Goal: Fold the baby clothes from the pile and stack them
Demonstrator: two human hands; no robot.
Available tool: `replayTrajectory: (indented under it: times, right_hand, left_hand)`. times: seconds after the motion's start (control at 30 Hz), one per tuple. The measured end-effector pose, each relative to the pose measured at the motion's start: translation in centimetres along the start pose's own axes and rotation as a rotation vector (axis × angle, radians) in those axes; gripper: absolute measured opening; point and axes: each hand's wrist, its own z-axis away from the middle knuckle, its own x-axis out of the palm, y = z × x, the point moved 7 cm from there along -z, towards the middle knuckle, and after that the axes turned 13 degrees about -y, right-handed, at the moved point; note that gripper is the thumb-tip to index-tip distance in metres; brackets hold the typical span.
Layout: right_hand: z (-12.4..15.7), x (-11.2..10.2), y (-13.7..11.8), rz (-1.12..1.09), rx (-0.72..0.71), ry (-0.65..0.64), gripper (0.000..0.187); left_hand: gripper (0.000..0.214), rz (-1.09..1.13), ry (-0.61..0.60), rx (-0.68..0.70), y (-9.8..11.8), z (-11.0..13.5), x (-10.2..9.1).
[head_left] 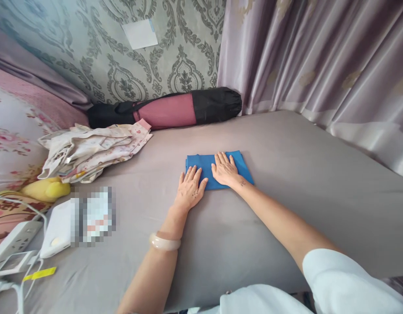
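A folded blue cloth lies flat on the grey bed sheet in front of me. My left hand rests on its near left corner, fingers stretched out and slightly spread. On the right half of the cloth, my right hand lies flat with its fingers extended. Neither hand grips anything. Parts of the cloth are hidden under both palms. A pale bangle circles my left wrist.
At the back, a black and pink rolled bag lies along the wall. Folded clothes sit to the left. Nearer are a yellow plush item, a white device, a blurred-out object and a power strip with cables.
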Motion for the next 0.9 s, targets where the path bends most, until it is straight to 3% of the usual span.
replayTrajectory:
  times: [0.23,0.47,0.6,0.9]
  right_hand:
    - [-0.1,0.6,0.3,-0.006,0.000,0.039,0.062]
    - [0.0,-0.1,1.1,-0.045,-0.007,0.007,0.062]
    - [0.6,-1.2,2.8,0.001,0.075,0.075,0.062]
    - [0.4,-0.2,3.9,0.001,0.143,0.037,0.063]
  left_hand:
    - [0.057,-0.016,-0.022,0.015,-0.1,0.0,0.3]
    - [0.056,0.006,-0.019,0.011,-0.2,0.0,0.3]
    - [0.056,0.005,-0.021,0.007,-0.2,0.0,0.3]
    - [0.058,-0.053,-0.084,-0.024,0.0,0.1,0.2]
